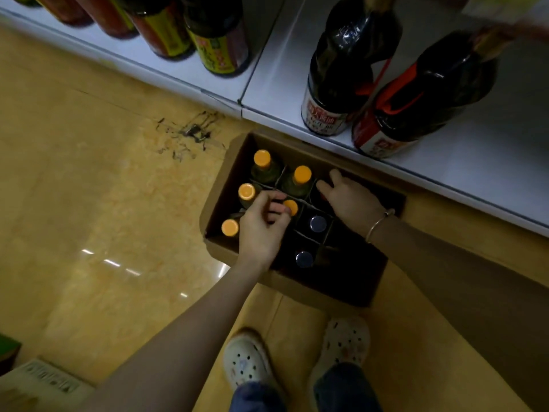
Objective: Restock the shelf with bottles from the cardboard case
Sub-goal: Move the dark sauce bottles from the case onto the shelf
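At six o'clock, nearest the camera, two pale perforated clogs (246, 361) and blue trouser cuffs are seen on the tan glossy floor (89, 188). Just beyond them, the open brown cardboard case (285, 285) with card dividers is set on the floor, touching the foot of the white metal shelf (445, 162).

Within the case, the left hand (261, 230) is curled around the neck of an orange-capped dark glass bottle (290, 207) near the middle; the cap is seen just past the fingertips. The right hand (350, 200), a thin bracelet (378, 224) at its wrist, is reached into the cell at one o'clock of that bottle, fingers bent down over something dark; whether anything is gripped cannot be told.

For the step in hand, the bottle is best pinched firmly below the cap and drawn straight up, so that the dividers are not dragged along and the neighbouring orange caps are not knocked. The second hand would be better used under the base once the bottle is clear.

Four more orange caps are counted at ten to twelve o'clock, and two dark-blue caps (318, 223) toward four o'clock.

Farther off, two large dark bottles with red handles (344, 69) are stood on the shelf at one o'clock, and yellow-labelled bottles (217, 40) at eleven o'clock.

The bottle bodies are lost in shadow, the shelf bottles' tops are cut off, and the labels are too blurred to be read.
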Demonstrator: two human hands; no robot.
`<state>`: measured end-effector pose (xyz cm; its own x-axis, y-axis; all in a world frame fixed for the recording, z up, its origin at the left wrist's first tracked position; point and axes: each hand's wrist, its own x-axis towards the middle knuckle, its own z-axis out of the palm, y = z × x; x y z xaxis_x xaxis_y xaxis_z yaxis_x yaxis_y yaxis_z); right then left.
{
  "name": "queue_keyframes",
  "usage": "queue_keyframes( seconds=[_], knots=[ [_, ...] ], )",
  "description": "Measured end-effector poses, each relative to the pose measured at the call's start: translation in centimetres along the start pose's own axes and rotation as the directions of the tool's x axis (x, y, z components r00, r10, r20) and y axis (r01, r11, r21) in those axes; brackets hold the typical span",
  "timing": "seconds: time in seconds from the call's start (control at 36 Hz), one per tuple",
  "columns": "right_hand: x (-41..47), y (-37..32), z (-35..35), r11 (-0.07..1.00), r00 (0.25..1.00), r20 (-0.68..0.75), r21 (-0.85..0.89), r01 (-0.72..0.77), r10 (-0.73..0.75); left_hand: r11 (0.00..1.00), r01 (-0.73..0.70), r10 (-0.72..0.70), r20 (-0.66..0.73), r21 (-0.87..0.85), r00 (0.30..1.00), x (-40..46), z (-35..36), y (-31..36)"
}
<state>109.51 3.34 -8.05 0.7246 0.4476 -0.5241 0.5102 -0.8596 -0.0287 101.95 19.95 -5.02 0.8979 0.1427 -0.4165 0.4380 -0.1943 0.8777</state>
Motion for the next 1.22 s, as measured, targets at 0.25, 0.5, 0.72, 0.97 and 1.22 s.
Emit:
queue_keyframes(
  seconds=[0.25,0.5,0.72,0.97,1.22],
  knots=[
    [0.0,0.6,0.2,0.998,0.997,-0.056,0.036,-0.058,0.06,0.999,-0.02,0.018,0.041,0.047,0.999,1.0,1.3,0.9],
    [-3.9,1.7,-6.9,0.926,0.935,-0.352,0.366,0.091,0.047,0.945,-0.117,0.075,0.147,0.306,0.986,1.1,2.7,3.5],
    [-8.5,2.1,-15.9,0.84,0.833,-0.533,0.512,0.179,0.148,0.944,-0.143,0.076,0.226,0.297,0.971,-0.2,3.5,9.0],
    [-12.5,2.1,-24.2,0.772,0.75,-0.63,0.575,0.273,0.204,0.922,-0.258,0.236,0.109,0.29,0.966,-2.8,2.0,15.6],
    [-17.7,1.0,-32.3,0.559,0.767,-0.57,0.754,0.346,0.294,0.891,-0.299,0.261,0.154,0.341,0.953,-7.1,-3.3,24.2]
  ],
)
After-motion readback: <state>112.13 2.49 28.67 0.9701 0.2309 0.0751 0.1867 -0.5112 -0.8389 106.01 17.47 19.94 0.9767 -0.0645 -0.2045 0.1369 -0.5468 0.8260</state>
